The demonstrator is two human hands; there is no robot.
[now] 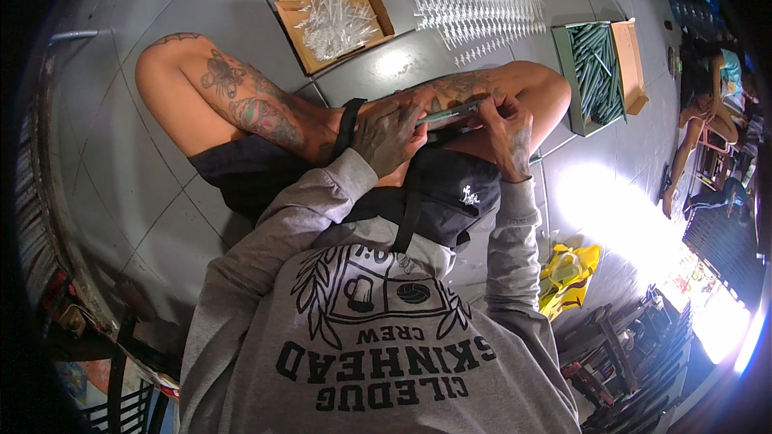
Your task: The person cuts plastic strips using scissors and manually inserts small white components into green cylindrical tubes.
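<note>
A slim green pen (447,115) lies across the space between my two hands, over my crossed legs. My left hand (389,135) grips its left end with the fingers curled round it. At the other end, the fingertips of my right hand (509,130) pinch the darker tip; what else they may hold is hidden. Beyond my right knee, an open green box (572,84) is filled with similar green barrels (597,64). Past my shins, a cardboard box (309,59) holds a heap of thin clear-white pieces (336,22). Several rows of white slender parts (481,8) are laid out on the floor beside it.
I sit cross-legged on grey floor tiles (173,233). A yellow plastic bag (570,277) lies by my right elbow. Another person (712,104) sits farther off at the right. Bright light glares on the floor there, and dark furniture (129,345) stands at the lower left.
</note>
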